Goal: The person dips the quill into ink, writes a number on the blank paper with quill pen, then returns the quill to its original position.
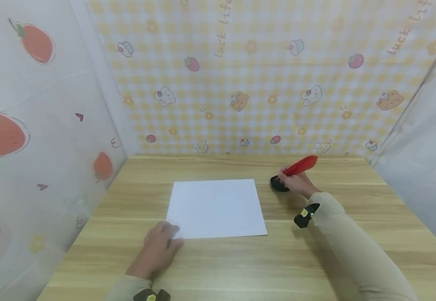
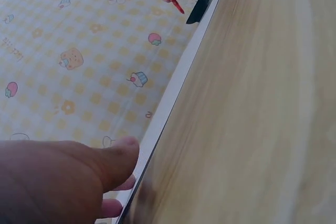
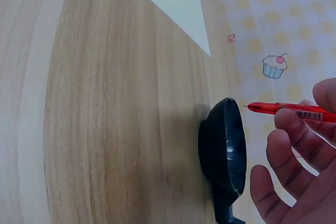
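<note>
A blank white sheet of paper [image 1: 216,208] lies on the wooden table, its near left corner under the fingertips of my left hand [image 1: 160,246]. That hand is relaxed, its thumb [image 2: 118,161] spread along the sheet's edge in the left wrist view. My right hand [image 1: 296,182] pinches a red pen [image 3: 291,110] with a thin point and a wide, feather-like top [image 1: 302,165]. Its tip points toward a small black bowl-shaped holder [image 3: 223,145] with a short stem, right of the paper. The other right fingers are loosely bent above the holder's side.
Wooden tabletop [image 1: 218,269] surrounds the sheet. A yellow checked cloth [image 1: 255,79] with cartoon prints hangs along the back edge. White printed cloth [image 1: 52,138] closes off the left side and plain white cloth [image 1: 424,138] the right. Black bands [image 1: 307,215] sit on both wrists.
</note>
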The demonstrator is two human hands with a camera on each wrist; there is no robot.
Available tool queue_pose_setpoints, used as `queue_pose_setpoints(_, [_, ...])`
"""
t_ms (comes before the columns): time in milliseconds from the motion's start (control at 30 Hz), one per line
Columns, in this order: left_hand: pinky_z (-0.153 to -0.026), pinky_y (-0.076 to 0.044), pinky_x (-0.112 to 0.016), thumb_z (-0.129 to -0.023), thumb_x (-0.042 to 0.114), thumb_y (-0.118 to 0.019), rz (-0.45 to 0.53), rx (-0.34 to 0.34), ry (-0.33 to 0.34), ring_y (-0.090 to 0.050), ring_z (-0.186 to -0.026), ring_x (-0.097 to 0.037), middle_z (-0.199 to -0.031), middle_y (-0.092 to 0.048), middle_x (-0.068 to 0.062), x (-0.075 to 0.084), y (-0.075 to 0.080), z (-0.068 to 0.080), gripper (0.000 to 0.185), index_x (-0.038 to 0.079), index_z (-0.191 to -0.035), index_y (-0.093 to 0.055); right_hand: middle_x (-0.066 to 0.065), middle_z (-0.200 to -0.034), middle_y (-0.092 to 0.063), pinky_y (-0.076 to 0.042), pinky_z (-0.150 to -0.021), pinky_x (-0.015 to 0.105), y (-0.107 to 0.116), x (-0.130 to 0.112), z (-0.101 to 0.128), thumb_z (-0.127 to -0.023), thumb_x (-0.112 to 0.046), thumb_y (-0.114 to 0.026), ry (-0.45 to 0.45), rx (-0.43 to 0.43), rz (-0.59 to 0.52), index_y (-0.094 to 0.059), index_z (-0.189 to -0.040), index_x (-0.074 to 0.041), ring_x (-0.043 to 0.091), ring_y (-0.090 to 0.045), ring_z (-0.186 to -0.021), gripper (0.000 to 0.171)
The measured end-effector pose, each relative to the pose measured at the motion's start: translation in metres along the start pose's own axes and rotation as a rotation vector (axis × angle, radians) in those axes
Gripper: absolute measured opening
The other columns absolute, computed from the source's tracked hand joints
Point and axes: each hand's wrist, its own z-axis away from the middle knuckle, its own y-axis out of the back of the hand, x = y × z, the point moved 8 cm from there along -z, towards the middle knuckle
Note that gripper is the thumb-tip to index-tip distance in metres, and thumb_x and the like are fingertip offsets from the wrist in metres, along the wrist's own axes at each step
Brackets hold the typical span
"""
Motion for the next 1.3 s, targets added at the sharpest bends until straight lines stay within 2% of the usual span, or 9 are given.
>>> queue_pose_setpoints(200, [-0.105, -0.021, -0.066, -0.093, 0.021, -0.063, -0.030, 0.048, -0.044, -0.040, -0.131, -0.041, -0.137, -0.050, -0.021, 0.002, 0.000, -0.002, 0.021, 0.008, -0.110, -0.064, 0.015, -0.100, -0.064, -0.049, -0.078, 0.035, -0.003, -0.003, -0.002, -0.100, -0.025, -0.049, -0.043, -0.008, -0.021, -0.056, -0.109, -0.004, 0.027, -0.061, -0.086, 0.024])
queue_pose_setpoints(400, [-0.103, -0.025, -0.066, -0.092, 0.015, -0.063, -0.045, 0.059, -0.050, -0.044, -0.129, -0.038, -0.134, -0.054, -0.019, 0.003, 0.000, -0.003, 0.007, 0.013, -0.098, -0.062, 0.015, -0.102, -0.065, -0.051, -0.079, 0.033, -0.009, -0.007, -0.004, -0.101, -0.027, -0.051, -0.035, -0.017, -0.036, -0.058, -0.113, -0.002, 0.026, -0.063, -0.086, 0.029])
queue_pose_setpoints(533, [-0.104, -0.022, -0.066, -0.092, 0.014, -0.061, -0.038, 0.047, -0.043, -0.041, -0.130, -0.041, -0.136, -0.053, -0.018, 0.003, 0.000, -0.002, 0.014, 0.010, -0.106, -0.064, 0.016, -0.102, -0.066, -0.050, -0.078, 0.032, -0.013, -0.010, -0.005, -0.101, -0.028, -0.051, -0.034, -0.024, -0.039, -0.058, -0.113, -0.002, 0.026, -0.063, -0.086, 0.029])
queue_pose_setpoints(667, [-0.104, -0.019, -0.067, -0.093, 0.014, -0.062, -0.040, 0.043, -0.048, -0.038, -0.132, -0.044, -0.138, -0.052, -0.018, 0.004, -0.001, -0.001, 0.025, 0.007, -0.116, -0.064, 0.019, -0.108, -0.065, -0.050, -0.084, 0.038, -0.017, -0.014, -0.006, -0.101, -0.029, -0.051, -0.043, -0.044, -0.048, -0.057, -0.115, -0.003, 0.032, -0.063, -0.092, 0.030])
queue_pose_setpoints(767, [-0.104, -0.018, -0.067, -0.093, 0.017, -0.062, -0.046, 0.036, -0.047, -0.036, -0.133, -0.042, -0.140, -0.049, -0.018, 0.005, -0.002, -0.002, 0.027, 0.008, -0.119, -0.063, 0.021, -0.110, -0.065, -0.048, -0.090, 0.044, -0.020, -0.018, -0.007, -0.100, -0.029, -0.051, -0.046, -0.055, -0.048, -0.057, -0.116, -0.004, 0.035, -0.062, -0.096, 0.030])
queue_pose_setpoints(900, [-0.105, -0.016, -0.067, -0.094, 0.018, -0.062, -0.052, 0.022, -0.044, -0.035, -0.135, -0.041, -0.143, -0.046, -0.019, 0.004, -0.003, -0.002, 0.028, 0.009, -0.120, -0.062, 0.022, -0.109, -0.065, -0.042, -0.093, 0.047, -0.024, -0.022, -0.009, -0.100, -0.028, -0.050, -0.040, -0.060, -0.041, -0.057, -0.114, -0.005, 0.031, -0.060, -0.094, 0.029])
queue_pose_setpoints(1000, [-0.105, -0.016, -0.067, -0.094, 0.018, -0.062, -0.052, 0.018, -0.044, -0.034, -0.135, -0.042, -0.143, -0.046, -0.019, 0.005, -0.003, -0.002, 0.029, 0.008, -0.121, -0.062, 0.021, -0.108, -0.066, -0.041, -0.091, 0.046, -0.028, -0.024, -0.011, -0.099, -0.029, -0.051, -0.047, -0.060, -0.050, -0.058, -0.113, -0.006, 0.031, -0.060, -0.094, 0.027])
queue_pose_setpoints(1133, [-0.105, -0.016, -0.067, -0.093, 0.018, -0.062, -0.049, 0.019, -0.046, -0.034, -0.134, -0.042, -0.142, -0.047, -0.019, 0.005, -0.002, -0.001, 0.029, 0.009, -0.121, -0.062, 0.020, -0.109, -0.067, -0.046, -0.086, 0.041, -0.034, -0.025, -0.015, -0.099, -0.029, -0.053, -0.056, -0.070, -0.064, -0.058, -0.113, -0.007, 0.035, -0.062, -0.097, 0.026])
queue_pose_setpoints(1300, [-0.105, -0.016, -0.067, -0.093, 0.018, -0.063, -0.054, 0.017, -0.044, -0.035, -0.134, -0.042, -0.142, -0.048, -0.018, 0.004, -0.003, 0.000, 0.029, 0.009, -0.121, -0.062, 0.018, -0.108, -0.067, -0.049, -0.079, 0.035, -0.045, -0.028, -0.016, -0.100, -0.027, -0.054, -0.050, -0.085, -0.084, -0.058, -0.112, -0.008, 0.035, -0.062, -0.097, 0.023])
